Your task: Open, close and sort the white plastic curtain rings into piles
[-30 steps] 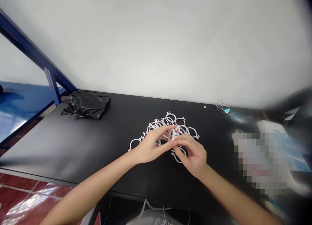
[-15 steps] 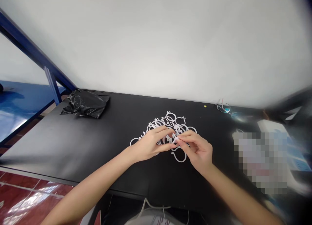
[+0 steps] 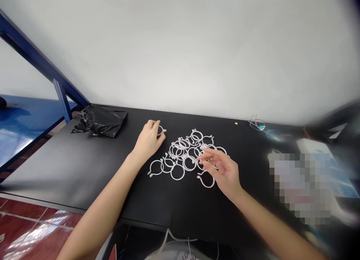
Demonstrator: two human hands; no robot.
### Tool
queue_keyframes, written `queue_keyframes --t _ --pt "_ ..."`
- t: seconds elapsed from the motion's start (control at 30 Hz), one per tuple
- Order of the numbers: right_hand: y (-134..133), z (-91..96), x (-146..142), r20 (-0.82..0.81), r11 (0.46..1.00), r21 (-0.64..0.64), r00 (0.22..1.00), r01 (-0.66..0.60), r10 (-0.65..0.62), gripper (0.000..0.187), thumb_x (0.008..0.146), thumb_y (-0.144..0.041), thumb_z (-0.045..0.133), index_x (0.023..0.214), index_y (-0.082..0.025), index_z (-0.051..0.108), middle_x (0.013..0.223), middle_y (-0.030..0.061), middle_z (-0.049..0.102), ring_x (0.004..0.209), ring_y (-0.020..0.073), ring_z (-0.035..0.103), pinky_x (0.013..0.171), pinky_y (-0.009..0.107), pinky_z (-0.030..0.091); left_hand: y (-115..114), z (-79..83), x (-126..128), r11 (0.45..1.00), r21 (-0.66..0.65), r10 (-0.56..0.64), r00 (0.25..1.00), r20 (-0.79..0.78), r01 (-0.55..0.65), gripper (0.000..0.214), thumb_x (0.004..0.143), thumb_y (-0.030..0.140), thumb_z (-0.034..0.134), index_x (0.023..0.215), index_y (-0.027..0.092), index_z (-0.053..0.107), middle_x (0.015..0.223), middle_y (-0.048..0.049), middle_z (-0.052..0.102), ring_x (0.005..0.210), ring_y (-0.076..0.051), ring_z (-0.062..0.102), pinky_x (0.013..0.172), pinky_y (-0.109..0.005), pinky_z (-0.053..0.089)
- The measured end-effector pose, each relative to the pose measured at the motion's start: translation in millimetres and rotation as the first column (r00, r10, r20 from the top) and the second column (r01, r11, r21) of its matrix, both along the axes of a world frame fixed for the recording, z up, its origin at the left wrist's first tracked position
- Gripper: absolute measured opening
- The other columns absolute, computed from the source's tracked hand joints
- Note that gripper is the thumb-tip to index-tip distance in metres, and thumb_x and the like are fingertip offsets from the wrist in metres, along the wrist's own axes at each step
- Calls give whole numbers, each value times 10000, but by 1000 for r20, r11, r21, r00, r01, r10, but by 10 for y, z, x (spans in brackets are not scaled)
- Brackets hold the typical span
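A heap of several white plastic rings lies on the black table. My left hand is off to the left of the heap, fingers closed round one white ring held just above the table. My right hand hovers over the right side of the heap with its fingers spread and nothing in them. One separate ring lies right under that hand's fingers.
A crumpled black plastic bag lies at the table's back left. A pair of glasses sits at the back right by the wall. Blurred boxes and papers fill the right end. A blue metal frame stands on the left.
Both hands were pinched together over the heap. Now my left hand has carried one ring away to the left, and my right hand has let go and opened.
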State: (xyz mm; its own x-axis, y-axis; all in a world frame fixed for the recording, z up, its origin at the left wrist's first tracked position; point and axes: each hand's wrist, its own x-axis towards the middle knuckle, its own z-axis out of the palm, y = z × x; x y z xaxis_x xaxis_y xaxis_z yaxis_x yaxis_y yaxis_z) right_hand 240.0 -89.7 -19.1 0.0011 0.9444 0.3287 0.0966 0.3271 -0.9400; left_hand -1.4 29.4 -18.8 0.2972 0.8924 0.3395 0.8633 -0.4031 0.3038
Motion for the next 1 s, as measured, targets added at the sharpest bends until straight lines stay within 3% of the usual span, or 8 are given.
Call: queue_keyframes --t 0.2,0.33,0.37,0.43,0.5,0.63,0.83,1.0 --pt "11 -31 9 16 999 7 998 53 -53 232 867 -192 647 1085 -267 673 859 28 704 836 180 692 636 289 601 69 -39 -125 978 -102 157 964 -215 -182 375 893 226 458 1238 99 531 1144 -173 607 1041 -332 580 876 -462 478" --pt "14 -29 13 27 997 25 997 73 -73 193 867 -202 647 1053 -241 680 833 35 702 811 191 703 614 294 605 -2 244 -209 963 -262 -57 998 10 57 289 847 196 459 1112 144 563 1157 -130 601 1000 -252 595 829 -370 490" --pt "15 -27 9 31 997 27 996 77 -78 188 866 -204 648 1048 -239 682 831 35 702 803 191 705 609 293 606 -26 333 -245 907 -369 -172 978 118 204 266 831 184 459 1074 154 564 1098 -99 624 906 -204 614 765 -314 499" --pt "15 -24 0 37 996 27 995 87 -88 176 864 -206 651 1032 -237 688 831 35 703 788 188 707 602 288 606 -79 476 -312 679 -587 -363 896 256 442 232 804 199 495 1020 177 578 1001 -47 650 794 -150 616 678 -248 490" --pt "16 -22 -8 38 995 29 994 97 -98 157 862 -205 653 1011 -233 694 826 36 707 780 187 709 597 284 605 -130 530 -348 548 -710 -408 882 236 443 229 737 202 564 963 187 599 952 -27 649 773 -145 610 639 -225 480" --pt "15 -24 -11 33 994 31 994 105 -106 132 861 -196 654 980 -230 700 825 37 719 780 186 714 597 273 602 -182 423 -309 620 -739 -314 946 75 265 295 614 112 565 895 193 607 848 -13 637 781 -166 614 656 -235 483" --pt "20 -35 -2 45 994 40 993 105 -106 112 857 -189 659 948 -231 710 838 36 719 759 175 715 602 265 598 -173 398 -318 577 -785 -277 958 74 227 251 602 70 526 814 193 582 732 12 665 673 -161 644 612 -239 481" --pt "29 -34 0 59 993 47 992 111 -114 97 864 -192 647 939 -216 705 831 44 721 745 182 718 592 277 603 -160 563 -439 583 -721 -287 925 248 374 78 694 148 604 767 173 618 677 15 651 639 -132 622 596 -218 478"
